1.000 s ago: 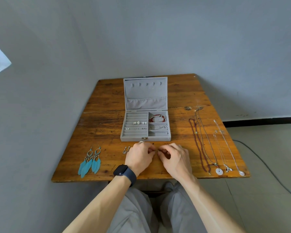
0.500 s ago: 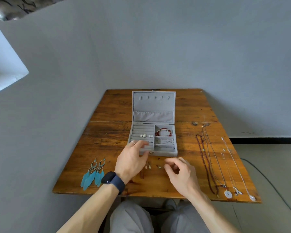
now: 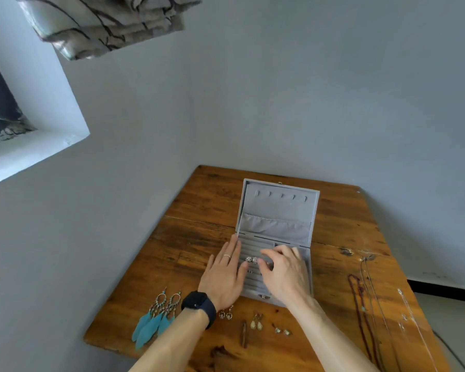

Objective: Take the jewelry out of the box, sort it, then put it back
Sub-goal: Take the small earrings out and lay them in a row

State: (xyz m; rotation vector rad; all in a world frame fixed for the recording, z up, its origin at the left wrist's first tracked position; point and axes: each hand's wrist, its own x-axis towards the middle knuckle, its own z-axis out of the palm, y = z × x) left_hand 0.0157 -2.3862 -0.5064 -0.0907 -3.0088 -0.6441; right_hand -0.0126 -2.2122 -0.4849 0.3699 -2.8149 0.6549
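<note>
The grey velvet jewelry box (image 3: 277, 210) lies open in the middle of the wooden table, its lid tilted back. My left hand (image 3: 223, 275), with a ring and a dark wristwatch, rests flat on the left edge of the box's base. My right hand (image 3: 285, 269) hovers over the ring rolls with its fingers curled, thumb and forefinger close beside two sparkling studs (image 3: 251, 259). It hides the right compartment. Whether it pinches anything is hidden. On the table in front lie blue feather earrings (image 3: 156, 318) and three small earring pairs (image 3: 226, 314), (image 3: 257, 322), (image 3: 282, 331).
Several necklaces lie stretched out along the table's right side: a dark beaded one (image 3: 359, 304) and thin silver chains (image 3: 411, 315). The table (image 3: 193, 237) stands in a corner between grey walls. A window recess (image 3: 38, 146) is at the left.
Both hands have moved forward from the table's front strip onto the box. The small earring pairs lie uncovered in front of it. The view has tilted upward.
</note>
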